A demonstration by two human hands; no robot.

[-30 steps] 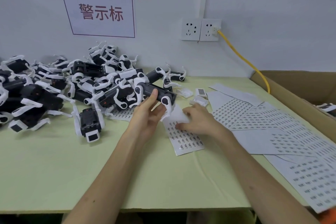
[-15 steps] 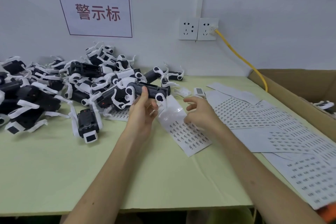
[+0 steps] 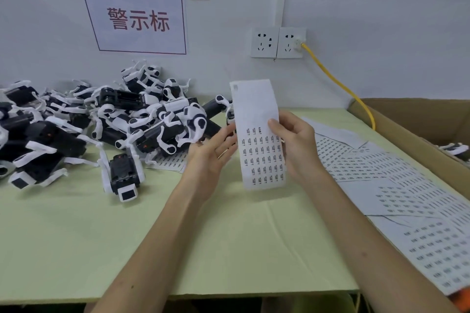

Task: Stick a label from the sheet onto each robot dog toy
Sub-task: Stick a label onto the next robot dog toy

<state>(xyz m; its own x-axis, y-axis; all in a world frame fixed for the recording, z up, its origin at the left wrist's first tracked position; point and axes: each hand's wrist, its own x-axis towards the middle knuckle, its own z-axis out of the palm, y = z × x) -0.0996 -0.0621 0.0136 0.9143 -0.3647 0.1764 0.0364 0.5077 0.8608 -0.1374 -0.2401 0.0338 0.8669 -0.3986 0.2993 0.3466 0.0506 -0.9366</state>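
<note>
A white label sheet (image 3: pixel 259 119) with rows of small black-printed labels on its lower half stands upright above the table. My right hand (image 3: pixel 297 145) grips its right edge, thumb on the front. My left hand (image 3: pixel 211 155) is beside the sheet's left edge with its fingers stretched out to it and holds no toy. Just left of that hand is a pile of black-and-white robot dog toys (image 3: pixel 122 119). One robot dog (image 3: pixel 123 173) lies apart in front of the pile.
More label sheets (image 3: pixel 381 173) cover the right side of the pale green table (image 3: pixel 76 236). An open cardboard box (image 3: pixel 419 129) stands at the right edge. A yellow cable (image 3: pixel 338 84) runs from the wall sockets (image 3: pixel 277 42) down behind the box.
My right hand has lifted the label sheet off the table and holds it upright. My left hand has let go of the robot dog it held and moved to the sheet's left edge.
</note>
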